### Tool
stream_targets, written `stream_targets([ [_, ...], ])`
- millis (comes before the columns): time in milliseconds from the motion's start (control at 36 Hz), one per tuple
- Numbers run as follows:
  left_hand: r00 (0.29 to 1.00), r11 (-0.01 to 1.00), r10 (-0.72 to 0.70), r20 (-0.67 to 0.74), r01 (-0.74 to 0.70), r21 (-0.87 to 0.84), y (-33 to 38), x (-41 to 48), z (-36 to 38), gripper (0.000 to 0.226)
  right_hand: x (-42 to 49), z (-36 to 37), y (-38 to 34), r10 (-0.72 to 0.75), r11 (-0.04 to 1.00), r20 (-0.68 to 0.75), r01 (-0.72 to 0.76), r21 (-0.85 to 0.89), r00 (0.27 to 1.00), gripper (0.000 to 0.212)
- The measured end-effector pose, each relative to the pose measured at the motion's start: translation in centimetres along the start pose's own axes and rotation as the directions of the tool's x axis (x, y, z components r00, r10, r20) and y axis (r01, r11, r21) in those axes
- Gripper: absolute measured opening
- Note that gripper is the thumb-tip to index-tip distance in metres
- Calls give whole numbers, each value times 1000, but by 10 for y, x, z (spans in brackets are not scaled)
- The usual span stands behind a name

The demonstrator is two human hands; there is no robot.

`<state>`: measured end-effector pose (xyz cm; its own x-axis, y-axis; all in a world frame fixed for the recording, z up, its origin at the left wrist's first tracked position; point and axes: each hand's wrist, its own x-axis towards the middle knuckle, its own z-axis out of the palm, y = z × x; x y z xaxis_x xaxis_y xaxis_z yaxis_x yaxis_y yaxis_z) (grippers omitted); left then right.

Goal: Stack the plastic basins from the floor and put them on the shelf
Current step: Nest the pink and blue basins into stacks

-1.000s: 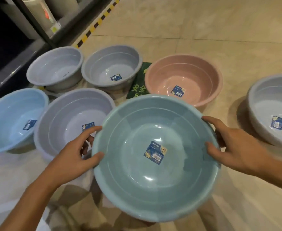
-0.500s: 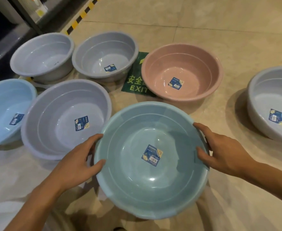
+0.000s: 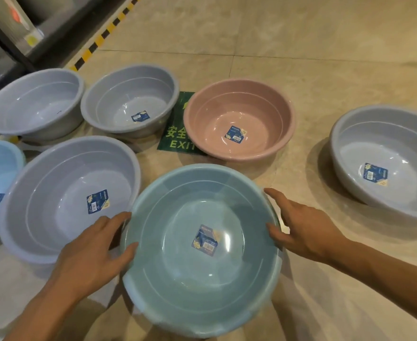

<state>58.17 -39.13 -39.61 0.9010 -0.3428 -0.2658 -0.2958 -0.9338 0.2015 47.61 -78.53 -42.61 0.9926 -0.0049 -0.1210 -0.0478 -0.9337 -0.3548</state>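
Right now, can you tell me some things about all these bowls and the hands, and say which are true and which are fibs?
1. Both hands are on the teal basin. True: the left hand and the right hand grip its rim on opposite sides.
2. The pink basin sits inside a grey one. False: it stands alone on the floor, partly covering the green EXIT sticker.
3. The teal basin has a label stuck inside. True.
4. There are two pink basins. False: only one is pink; the others are grey or blue.
5. The big grey basin beside the left hand is upside down. False: it is open side up.
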Motion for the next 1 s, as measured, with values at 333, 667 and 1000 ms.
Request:
stream_targets([
  [333,941,924,339,-11,-331,190,155,62,-64,66,-22,-63,57,20,961,-184,-69,-268,983,55],
  [667,735,670,674,72,-649,360,323,123,-67,70,-75,-127,153,290,896,-260,-356,-264,921,44],
  [1000,749,602,649,136,-615,510,466,184,-28,54,-124,-153,277,510,746,-272,-577,-332,816,42],
])
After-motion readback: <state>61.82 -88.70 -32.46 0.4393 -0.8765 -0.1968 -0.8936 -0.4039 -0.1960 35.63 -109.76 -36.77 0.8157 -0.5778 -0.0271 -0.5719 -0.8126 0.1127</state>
